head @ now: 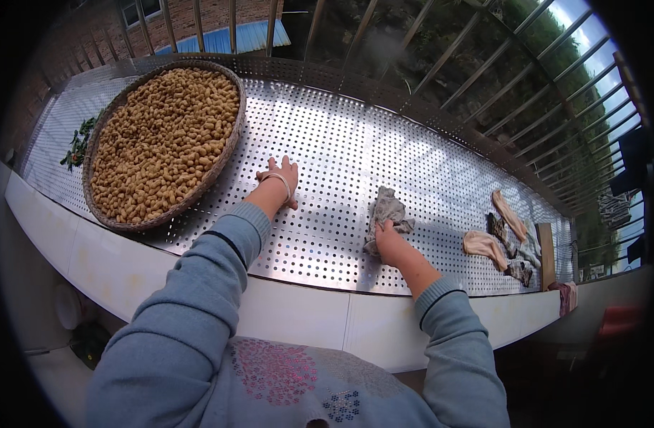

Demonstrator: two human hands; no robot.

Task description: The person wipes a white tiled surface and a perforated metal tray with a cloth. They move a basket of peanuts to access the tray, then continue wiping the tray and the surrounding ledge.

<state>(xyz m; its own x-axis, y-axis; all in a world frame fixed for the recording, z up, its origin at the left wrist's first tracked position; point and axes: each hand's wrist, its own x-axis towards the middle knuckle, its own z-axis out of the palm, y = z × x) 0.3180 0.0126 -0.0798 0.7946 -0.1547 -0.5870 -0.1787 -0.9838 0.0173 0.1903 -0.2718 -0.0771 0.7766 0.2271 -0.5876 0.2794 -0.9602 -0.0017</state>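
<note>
My right hand (pixel 393 243) grips a crumpled grey cloth (pixel 391 208) against the perforated metal sheet (pixel 327 144). To its left, my left hand (pixel 278 179) has its fingers spread over the same sheet and holds nothing; a pale bangle circles that wrist. A large round woven basket (pixel 240 115) full of unshelled peanuts (pixel 166 139) lies beyond my left hand, on the left part of the sheet. Whether the left fingertips touch the metal I cannot tell.
Several socks (pixel 484 246) lie at the right, beside a wooden board (pixel 546 257). Green leaves (pixel 80 142) lie left of the basket. Metal bars (pixel 450 56) rise along the far edge; a white tiled ledge (pixel 300 307) runs along the near edge. Cloth (pixel 567 299) hangs at the right corner.
</note>
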